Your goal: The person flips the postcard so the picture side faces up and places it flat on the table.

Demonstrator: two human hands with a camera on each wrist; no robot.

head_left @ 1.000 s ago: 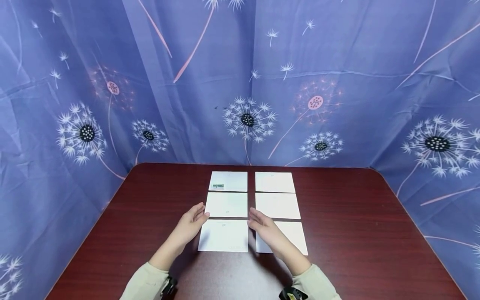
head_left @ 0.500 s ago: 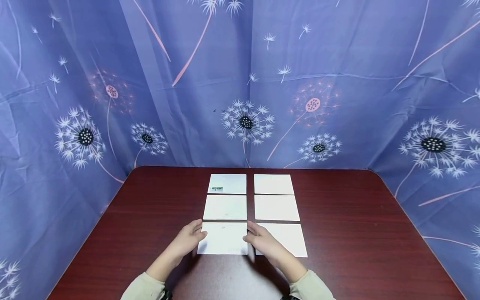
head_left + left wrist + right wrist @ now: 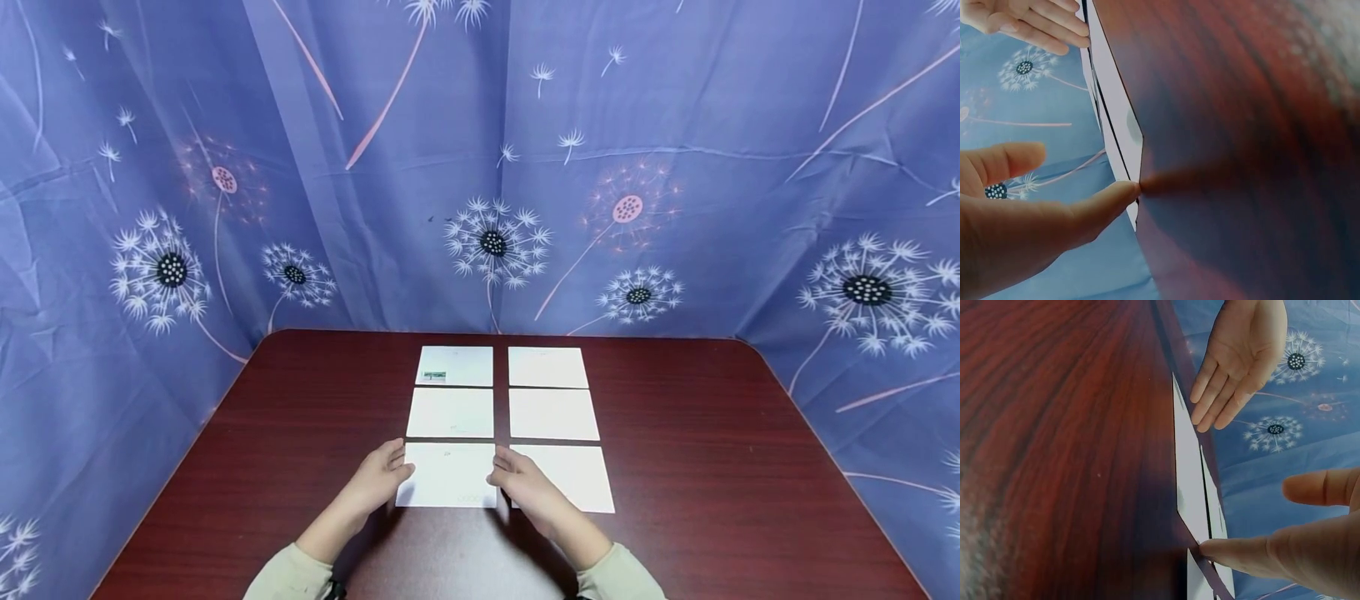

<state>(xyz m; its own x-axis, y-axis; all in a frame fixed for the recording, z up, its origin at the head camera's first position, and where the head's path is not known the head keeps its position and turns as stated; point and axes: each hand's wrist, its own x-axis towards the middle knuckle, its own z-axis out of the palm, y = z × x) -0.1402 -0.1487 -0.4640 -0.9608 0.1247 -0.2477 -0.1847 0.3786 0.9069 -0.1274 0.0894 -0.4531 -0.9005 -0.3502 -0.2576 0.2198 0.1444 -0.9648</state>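
A white card (image 3: 446,479) lies flat at the front left of the group, with small faint print on it. My left hand (image 3: 372,482) stands on edge at its left side, fingers fairly straight, fingertips by the card's far left corner. At its right side is my right hand (image 3: 531,487), partly over the front right card (image 3: 573,477). In the left wrist view, a fingertip of the left hand (image 3: 1029,225) meets the card's border. The right wrist view has a fingertip of the right hand (image 3: 1291,544) down by the gap between cards. Neither hand grips anything.
Behind lie the middle left card (image 3: 451,413), middle right card (image 3: 553,414), back right card (image 3: 547,367) and back left card (image 3: 465,362), which bears a small picture. All rest on a dark red wooden table (image 3: 712,467). A blue dandelion-print curtain (image 3: 375,208) surrounds it.
Both hands have come back toward the person, from beside the middle left card to the sides of the front left card. Over the last half second they barely move. The cards keep their places.
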